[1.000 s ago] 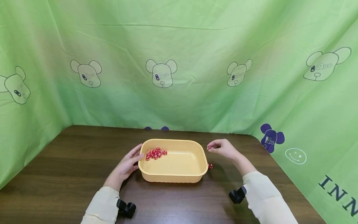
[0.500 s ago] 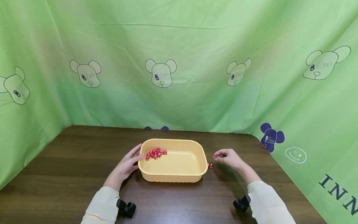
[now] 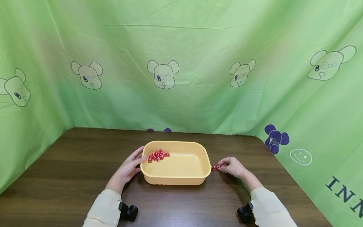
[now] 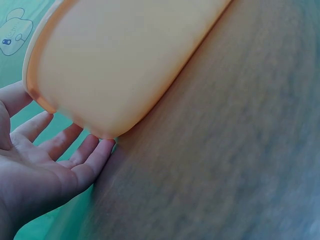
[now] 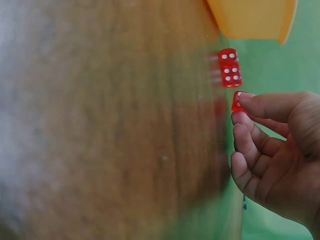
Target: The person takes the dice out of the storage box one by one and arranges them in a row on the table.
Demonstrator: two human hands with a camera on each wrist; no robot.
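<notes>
A yellow plastic basin (image 3: pixel 175 180) stands on the table, with a cluster of red dice (image 3: pixel 158 156) inside at its left end. My left hand (image 3: pixel 129 165) holds the basin's left end, thumb over the rim; in the left wrist view its fingertips (image 4: pixel 107 142) rest against the outer wall. Just outside the basin's right end, two red dice (image 5: pixel 230 68) with white pips sit in a line. My right hand (image 3: pixel 233 167) pinches another red die (image 5: pixel 237 101) between thumb and fingers, partly covered by the thumb, at the outer end of that line.
The dark wooden table (image 3: pixel 181 205) extends around the basin. A green cloth (image 3: pixel 198 94) with bear-head prints hangs behind it and along both sides. Each sleeved wrist wears a small black device (image 3: pixel 128 212).
My right hand has come down and toward me with the pinched die, from beside the basin's rim to the end of the dice line. The left hand and basin have stayed put.
</notes>
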